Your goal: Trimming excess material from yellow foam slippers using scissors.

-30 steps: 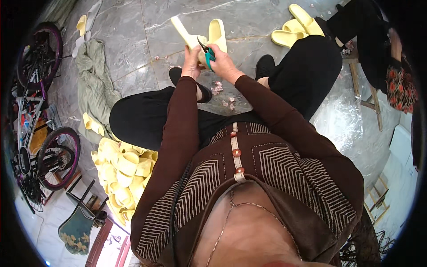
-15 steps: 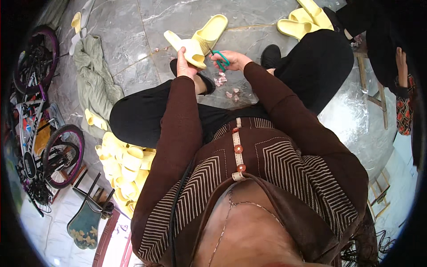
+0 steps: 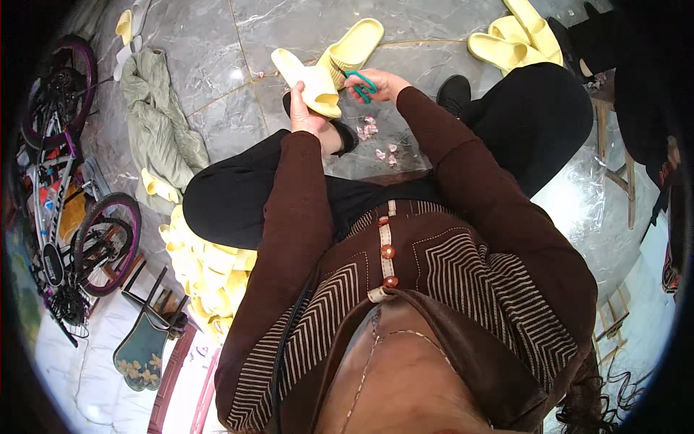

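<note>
- While the person sits with black-trousered knees spread, the left hand (image 3: 307, 116) is closed in a grip around the heel end of a pale yellow slipper (image 3: 307, 79), thumb side up, holding it soles-out at about 12 o'clock from the chest.
- A second yellow slipper (image 3: 356, 45) lies against the first at its 1 o'clock side, the two touching and forming a V; half a second ago the pair sat a little further left and higher in view, so they have swung towards the middle.
- The right hand (image 3: 379, 84) has its fingers curled through the handles of green-handled scissors (image 3: 359, 81), with the tool just beside the held slipper at 3 o'clock; whether the blades are apart or together I cannot tell.
- A second ago both hands met on a single upright slipper; now they sit slightly apart, side by side.
- Small pinkish scraps (image 3: 374, 137) lie on the grey marble floor (image 3: 289, 29) at 6 o'clock from the hands, between the knees.
- More yellow slippers (image 3: 513, 40) rest at 2 o'clock, well apart.
- A heap of yellow slippers (image 3: 206, 267) sits at 8 o'clock beside the left thigh.
- A green cloth (image 3: 155, 116) lies at 9 o'clock, and a bicycle (image 3: 69, 188) stands beyond it.
</note>
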A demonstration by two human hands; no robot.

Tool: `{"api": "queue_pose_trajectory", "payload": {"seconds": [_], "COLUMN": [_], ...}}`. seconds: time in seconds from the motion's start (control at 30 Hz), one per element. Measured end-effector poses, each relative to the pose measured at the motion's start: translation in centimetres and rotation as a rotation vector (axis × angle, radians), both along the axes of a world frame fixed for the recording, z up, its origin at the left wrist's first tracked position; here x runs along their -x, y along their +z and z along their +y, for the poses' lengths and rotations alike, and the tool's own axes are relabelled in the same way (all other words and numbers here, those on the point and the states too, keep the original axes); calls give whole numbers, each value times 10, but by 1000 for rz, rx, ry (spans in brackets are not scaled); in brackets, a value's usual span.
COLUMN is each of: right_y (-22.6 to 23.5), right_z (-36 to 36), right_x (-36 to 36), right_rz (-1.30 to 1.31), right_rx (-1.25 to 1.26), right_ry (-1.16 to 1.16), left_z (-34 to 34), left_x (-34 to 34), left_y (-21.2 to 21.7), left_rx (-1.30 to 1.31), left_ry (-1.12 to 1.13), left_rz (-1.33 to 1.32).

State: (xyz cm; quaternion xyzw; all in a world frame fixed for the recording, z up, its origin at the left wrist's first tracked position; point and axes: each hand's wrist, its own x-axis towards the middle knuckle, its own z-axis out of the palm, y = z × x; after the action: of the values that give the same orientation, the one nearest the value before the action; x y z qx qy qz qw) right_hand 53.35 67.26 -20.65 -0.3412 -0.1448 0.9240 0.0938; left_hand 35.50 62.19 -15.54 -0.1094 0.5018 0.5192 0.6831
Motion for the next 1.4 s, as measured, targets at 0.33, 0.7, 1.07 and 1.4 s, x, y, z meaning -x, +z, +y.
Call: {"api": "queue_pose_trajectory", "payload": {"seconds": [0.33, 0.7, 1.07, 1.4], "right_y": [10, 82, 166, 156], "right_z": [3, 4, 24, 10], "right_x": [-3, -2, -67, -63], "right_rz": [-255, -286, -604, -745], "right_rx": [-241, -815, -456, -454], "right_ry": [-261, -684, -947, -869], "left_z": [-2, 68, 85, 66], "left_x": [6, -26, -95, -115], "left_y": [-3, 54, 128, 439], "left_rx": [-14, -362, -401, -2021], "left_ry": [1, 110, -150, -303], "left_rz": [62, 2, 425, 483]}}
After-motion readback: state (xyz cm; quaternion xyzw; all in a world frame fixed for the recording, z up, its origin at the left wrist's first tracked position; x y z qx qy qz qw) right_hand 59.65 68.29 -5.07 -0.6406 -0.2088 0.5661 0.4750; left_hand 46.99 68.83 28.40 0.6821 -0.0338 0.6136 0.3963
